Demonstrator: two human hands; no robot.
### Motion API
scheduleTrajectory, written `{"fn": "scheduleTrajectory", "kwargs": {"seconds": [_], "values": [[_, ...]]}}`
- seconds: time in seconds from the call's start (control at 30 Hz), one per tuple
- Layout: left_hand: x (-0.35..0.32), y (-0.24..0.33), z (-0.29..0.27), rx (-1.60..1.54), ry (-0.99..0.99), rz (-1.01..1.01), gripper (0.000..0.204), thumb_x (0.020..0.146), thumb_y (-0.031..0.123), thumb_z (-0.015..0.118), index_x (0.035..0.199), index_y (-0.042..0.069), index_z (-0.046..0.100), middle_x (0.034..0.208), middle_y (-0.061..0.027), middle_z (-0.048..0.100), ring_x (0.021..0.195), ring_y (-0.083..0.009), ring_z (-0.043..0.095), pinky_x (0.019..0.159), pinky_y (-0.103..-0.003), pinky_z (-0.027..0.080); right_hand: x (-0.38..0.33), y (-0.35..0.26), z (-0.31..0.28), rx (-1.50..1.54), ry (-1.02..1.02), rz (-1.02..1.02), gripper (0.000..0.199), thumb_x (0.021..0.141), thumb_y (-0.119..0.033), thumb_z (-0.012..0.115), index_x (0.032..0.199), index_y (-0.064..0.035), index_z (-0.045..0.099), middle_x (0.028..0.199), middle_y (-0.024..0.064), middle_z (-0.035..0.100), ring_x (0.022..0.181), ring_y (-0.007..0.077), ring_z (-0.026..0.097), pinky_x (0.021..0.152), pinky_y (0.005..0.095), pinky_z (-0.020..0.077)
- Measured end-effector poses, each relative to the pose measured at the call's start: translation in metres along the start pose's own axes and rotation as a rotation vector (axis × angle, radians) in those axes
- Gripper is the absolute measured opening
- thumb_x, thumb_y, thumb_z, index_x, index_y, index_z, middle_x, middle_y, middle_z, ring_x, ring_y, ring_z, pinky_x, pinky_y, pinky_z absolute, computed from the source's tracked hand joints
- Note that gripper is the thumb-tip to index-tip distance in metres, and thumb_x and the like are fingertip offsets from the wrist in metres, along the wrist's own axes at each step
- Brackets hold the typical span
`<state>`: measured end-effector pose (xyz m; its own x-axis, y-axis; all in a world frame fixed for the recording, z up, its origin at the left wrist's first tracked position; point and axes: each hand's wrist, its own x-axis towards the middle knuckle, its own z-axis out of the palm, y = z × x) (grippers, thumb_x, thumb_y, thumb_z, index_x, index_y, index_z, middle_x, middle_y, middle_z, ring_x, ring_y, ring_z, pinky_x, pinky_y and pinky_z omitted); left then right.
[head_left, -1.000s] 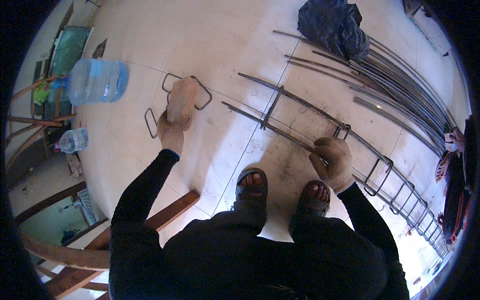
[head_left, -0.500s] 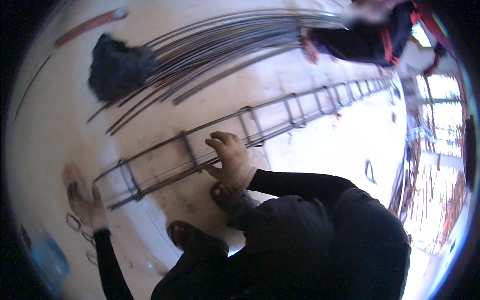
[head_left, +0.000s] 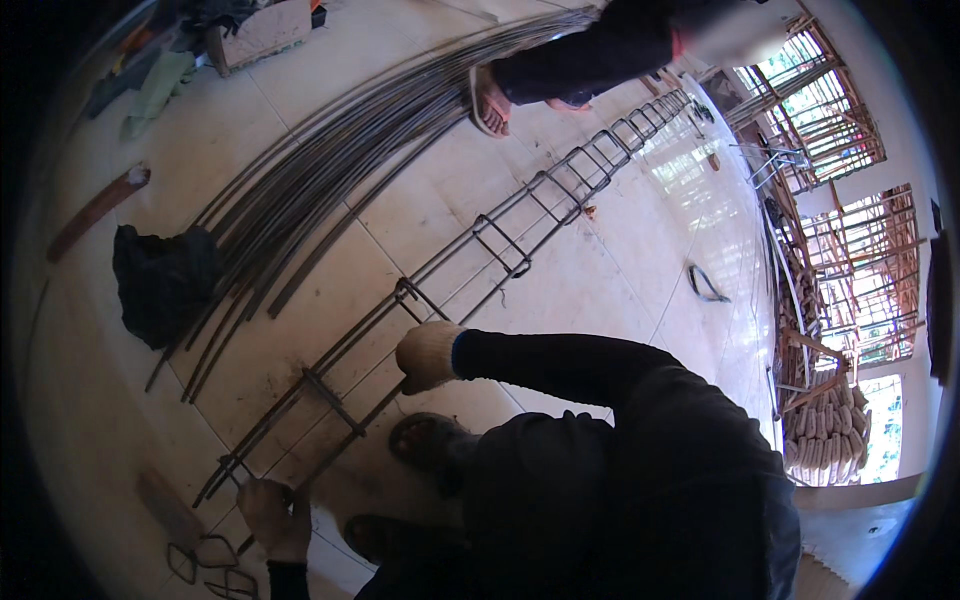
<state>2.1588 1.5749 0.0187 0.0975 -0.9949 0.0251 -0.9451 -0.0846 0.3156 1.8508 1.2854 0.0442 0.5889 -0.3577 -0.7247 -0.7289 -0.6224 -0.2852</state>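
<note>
A long rebar cage [head_left: 478,232], made of thin bars with square stirrups tied along it, lies on the floor from lower left to upper right. My right hand [head_left: 428,355], in a cream glove with a blue cuff, is closed around its near bar. At the cage's near-left end my left hand [head_left: 275,518] is closed by the last stirrup [head_left: 232,468], fingers curled onto the end of the cage. Shadow hides exactly which bar or stirrup they grip. Loose stirrups [head_left: 215,550] lie on the floor beside that hand.
A bundle of loose steel bars [head_left: 340,160] runs beyond the cage, with a black bag [head_left: 165,280] at its near end. Another person's foot [head_left: 490,105] stands by the bundle. A reddish-brown tube-like piece [head_left: 98,212] lies at left; a wire loop [head_left: 707,284] lies at right.
My right hand was open over the cage and is now closed on its near bar. My left hand has come from beyond the cage's end onto it and closed. The view has shifted.
</note>
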Motion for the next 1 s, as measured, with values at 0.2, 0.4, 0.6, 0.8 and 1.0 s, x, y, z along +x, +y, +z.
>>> {"fn": "scheduleTrajectory", "kwargs": {"seconds": [0.2, 0.4, 0.6, 0.8, 1.0], "values": [[0.017, -0.023, -0.050, -0.183, -0.161, -0.051, 0.035, 0.070, 0.028, 0.088, 0.062, 0.005, 0.063, 0.068, -0.0162, 0.063, 0.073, -0.0410, 0.061, 0.068, -0.052, 0.044, -0.002, -0.020, -0.040, 0.036, -0.119, -0.122, 0.047, 0.089, -0.050, 0.069, 0.088, -0.0045, 0.080, 0.082, 0.0171, 0.075, 0.086, 0.0373, 0.074, 0.079, 0.0504, 0.0574], [0.008, -0.045, -0.006, -0.168, -0.392, -0.080, 0.034, 0.075, 0.030, 0.083, 0.063, 0.004, 0.065, 0.068, -0.0191, 0.062, 0.071, -0.0426, 0.062, 0.067, -0.052, 0.045, 0.000, -0.024, -0.021, 0.078, -0.039, -0.011, 0.046, 0.090, -0.051, 0.069, 0.091, -0.0067, 0.081, 0.083, 0.0169, 0.075, 0.088, 0.0372, 0.074, 0.080, 0.0509, 0.0567], [0.025, -0.037, -0.005, -0.197, -0.282, -0.092, 0.040, 0.079, 0.037, 0.081, 0.060, 0.004, 0.068, 0.065, -0.0201, 0.064, 0.067, -0.0436, 0.062, 0.066, -0.053, 0.044, 0.001, -0.012, -0.017, 0.105, 0.079, -0.088, 0.050, 0.089, -0.052, 0.070, 0.090, -0.0033, 0.081, 0.087, 0.0176, 0.076, 0.090, 0.0371, 0.075, 0.081, 0.0508, 0.0581], [0.014, -0.031, 0.013, 0.029, -0.401, -0.034, 0.046, 0.077, 0.043, 0.083, 0.055, 0.005, 0.069, 0.064, -0.0191, 0.064, 0.066, -0.0431, 0.062, 0.066, -0.053, 0.044, 0.012, -0.015, 0.016, 0.142, -0.031, 0.001, 0.056, 0.091, -0.060, 0.070, 0.094, -0.0052, 0.080, 0.088, 0.0181, 0.076, 0.092, 0.0397, 0.074, 0.082, 0.0509, 0.0569], [0.010, -0.044, 0.005, 0.074, -0.570, -0.134, 0.036, 0.079, 0.041, 0.080, 0.067, 0.007, 0.074, 0.074, -0.0180, 0.071, 0.070, -0.0387, 0.066, 0.071, -0.053, 0.049, 0.027, -0.016, 0.005, 0.076, -0.127, -0.118, 0.057, 0.093, -0.058, 0.070, 0.095, -0.0027, 0.080, 0.087, 0.0199, 0.075, 0.090, 0.0394, 0.074, 0.080, 0.0489, 0.0583]]}}
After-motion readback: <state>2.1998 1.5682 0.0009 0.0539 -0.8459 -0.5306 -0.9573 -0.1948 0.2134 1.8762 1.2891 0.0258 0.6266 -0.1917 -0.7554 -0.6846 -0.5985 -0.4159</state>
